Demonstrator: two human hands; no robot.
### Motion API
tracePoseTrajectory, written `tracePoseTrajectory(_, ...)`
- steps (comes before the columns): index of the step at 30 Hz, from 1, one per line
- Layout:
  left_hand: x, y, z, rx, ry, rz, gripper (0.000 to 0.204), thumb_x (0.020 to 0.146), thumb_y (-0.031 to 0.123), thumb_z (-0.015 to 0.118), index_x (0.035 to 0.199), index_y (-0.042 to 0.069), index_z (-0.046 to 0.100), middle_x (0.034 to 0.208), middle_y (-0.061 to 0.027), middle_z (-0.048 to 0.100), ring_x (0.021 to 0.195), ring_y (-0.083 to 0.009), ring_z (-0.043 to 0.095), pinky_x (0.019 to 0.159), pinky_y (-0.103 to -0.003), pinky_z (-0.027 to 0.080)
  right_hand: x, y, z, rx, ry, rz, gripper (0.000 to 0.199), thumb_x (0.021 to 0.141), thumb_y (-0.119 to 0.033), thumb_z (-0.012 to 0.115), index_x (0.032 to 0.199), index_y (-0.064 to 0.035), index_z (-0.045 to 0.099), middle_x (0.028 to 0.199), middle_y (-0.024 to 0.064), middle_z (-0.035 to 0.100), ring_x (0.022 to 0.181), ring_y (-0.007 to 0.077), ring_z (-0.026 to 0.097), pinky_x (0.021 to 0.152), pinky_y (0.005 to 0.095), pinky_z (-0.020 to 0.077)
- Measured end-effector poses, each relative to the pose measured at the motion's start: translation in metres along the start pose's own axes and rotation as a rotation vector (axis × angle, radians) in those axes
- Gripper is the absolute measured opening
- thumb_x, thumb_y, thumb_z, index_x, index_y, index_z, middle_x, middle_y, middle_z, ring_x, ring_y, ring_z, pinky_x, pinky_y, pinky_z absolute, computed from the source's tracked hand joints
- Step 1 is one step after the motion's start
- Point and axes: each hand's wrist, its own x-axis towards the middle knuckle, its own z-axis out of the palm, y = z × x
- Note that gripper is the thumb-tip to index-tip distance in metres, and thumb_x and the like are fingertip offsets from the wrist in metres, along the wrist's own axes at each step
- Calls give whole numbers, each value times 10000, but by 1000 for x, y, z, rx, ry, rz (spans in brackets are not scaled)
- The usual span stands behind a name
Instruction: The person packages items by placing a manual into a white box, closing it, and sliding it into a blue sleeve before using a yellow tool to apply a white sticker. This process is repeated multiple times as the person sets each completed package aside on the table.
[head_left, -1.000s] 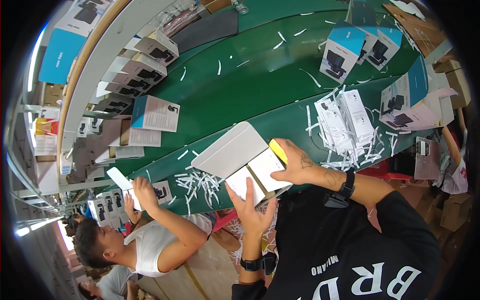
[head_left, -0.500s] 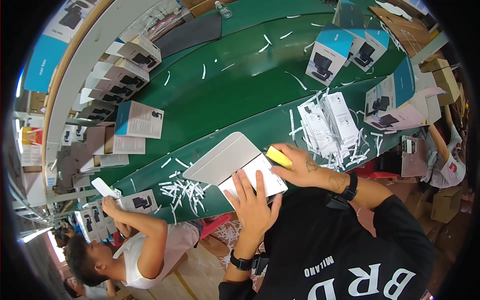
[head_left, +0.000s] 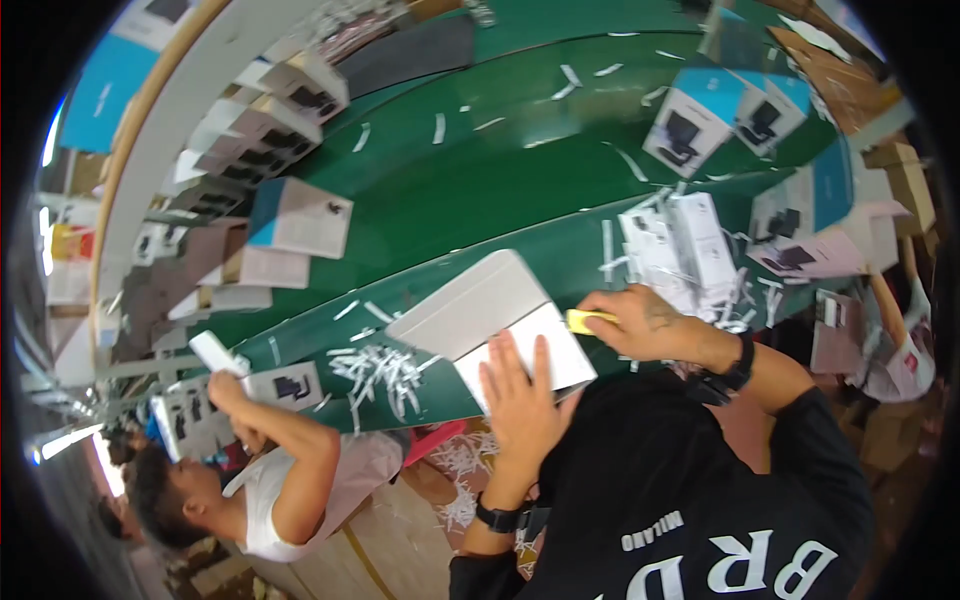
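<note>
— What have your hands got?

— My left hand (head_left: 520, 395) lies flat, fingers spread, pressing on the near part of the white box (head_left: 490, 320). It grips nothing; the palm just bears down.

— And the right?

— My right hand (head_left: 640, 322) is closed round a small yellow tool (head_left: 585, 320), whose tip shows past my fingers right at the box's right edge.

— Where does the box sit?

— On the near edge of the green table (head_left: 470, 190), just in front of me, tilted, its far half a shade greyer than the near half.

— What's around it?

— White paper strips (head_left: 380, 368) lie scattered just left of the box, and a stack of wrapped white boxes (head_left: 675, 245) stands just beyond my right hand. To my left another person (head_left: 270, 480) holds up a small white box (head_left: 217, 352).
</note>
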Motion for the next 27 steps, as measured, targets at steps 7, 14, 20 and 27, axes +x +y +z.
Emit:
tracePoseTrajectory(7, -25, 13, -20, -148, -2, -54, 935, 842, 498, 750, 1590, 89, 365, 1622, -351, 247, 1518, -488, 257, 1195, -599, 257, -42, -28, -11, 213, -46, 273, 203, 1003, -144, 588, 1085, 30, 651, 726, 42, 653, 599, 95, 587, 544, 276, 467)
tracePoseTrajectory(14, -28, 19, -27, -152, 22, 16, 914, 851, 497, 727, 1590, 100, 365, 1632, -336, 242, 1520, -477, 256, 1206, -577, 237, -37, -29, -14, 260, -179, 381, 144, 1002, -123, 579, 1052, 0, 634, 691, 54, 633, 568, 134, 607, 512, 305, 473)
tracePoseTrajectory(20, -28, 22, -26, -153, 15, 26, 909, 862, 509, 715, 1592, 100, 360, 1630, -339, 242, 1526, -475, 244, 1206, -573, 242, -30, -40, -17, -520, -23, -349, 131, 998, -149, 575, 1033, -39, 638, 728, 110, 660, 593, 257, 663, 526, 370, 512)
tracePoseTrajectory(27, -32, 23, -20, -160, 30, 37, 961, 844, 512, 727, 1608, 97, 317, 1643, -327, 222, 1542, -466, 209, 1228, -564, 207, -16, -46, -24, -314, -260, -144, 236, 995, -232, 577, 986, -8, 650, 714, 188, 670, 680, 385, 686, 603, 495, 535)
